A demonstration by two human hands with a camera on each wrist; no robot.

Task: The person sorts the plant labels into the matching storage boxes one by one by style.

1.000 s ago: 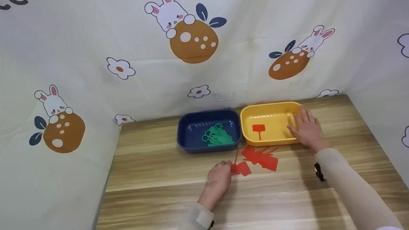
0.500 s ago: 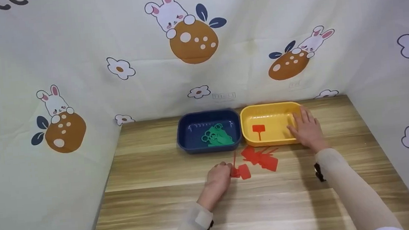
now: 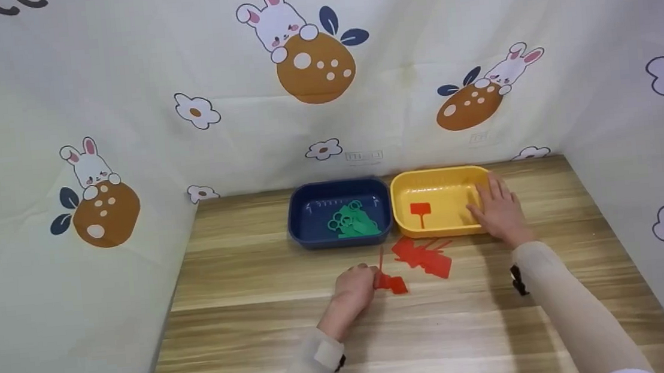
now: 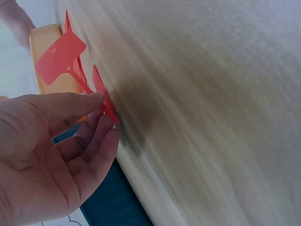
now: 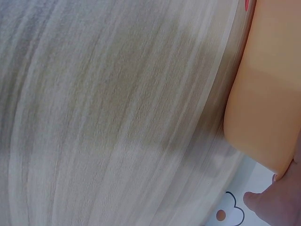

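My left hand (image 3: pixel 356 286) is just above the table in front of the blue tray (image 3: pixel 298 216). Its thumb and fingertips pinch the stem of a red T-shaped plant tag (image 4: pixel 61 55), whose flat head points away from the palm. Another red tag (image 4: pixel 100 84) shows close behind the fingertips; I cannot tell whether it is held too. To the right lies a loose pile of red plant tags (image 3: pixel 428 258). My right hand (image 3: pixel 501 211) rests on the right end of the yellow tray (image 3: pixel 483 227), thumb over the inside, fingers extended along the rim.
Inside the yellow tray lies one red tag (image 3: pixel 420 209). Several green tags with ring ends (image 3: pixel 356 220) lie in the blue tray, which stands against the yellow one. Behind the wooden table (image 3: pixel 244 278) hangs a printed cloth (image 3: pixel 397 102), also enclosing both sides.
The red tags at my left fingertips have tilted and shifted slightly toward the person, away from the pile. My right hand and both trays stay in place.
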